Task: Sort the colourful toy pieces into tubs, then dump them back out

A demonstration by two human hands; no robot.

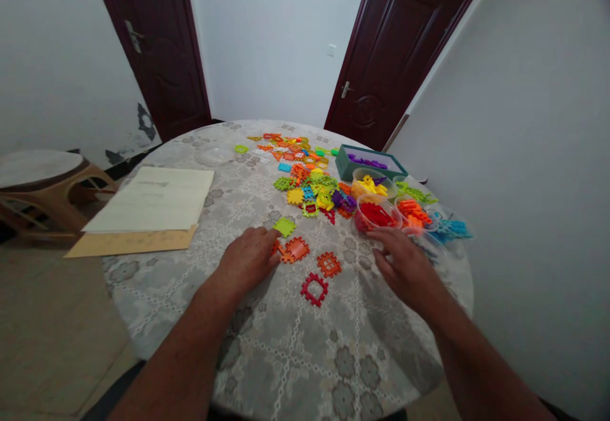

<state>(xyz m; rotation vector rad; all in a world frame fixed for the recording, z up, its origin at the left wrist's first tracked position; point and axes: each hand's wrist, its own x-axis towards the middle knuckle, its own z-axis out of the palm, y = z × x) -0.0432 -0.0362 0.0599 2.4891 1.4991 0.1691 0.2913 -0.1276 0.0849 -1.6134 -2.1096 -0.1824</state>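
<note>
My left hand [250, 256] is at the table's middle, fingers and thumb closed around the edge of an orange building tile [286, 256], partly hidden by the hand. An orange-red tile [298, 248] lies against it, and a lime green tile [284, 226] lies just beyond. To the right are an orange window tile [328, 264] and a red square frame tile [314, 289]. My right hand [405, 262] hovers beside the round tub of red pieces [376, 214], thumb and fingers apart, with nothing visible in it.
A mixed pile of coloured tiles [314, 189] spreads toward the far edge. Along the right stand a green box [347, 167] of purple pieces and tubs of yellow pieces [372, 185], orange pieces [413, 211] and blue pieces [450, 229]. Paper sheets [152, 202] lie left.
</note>
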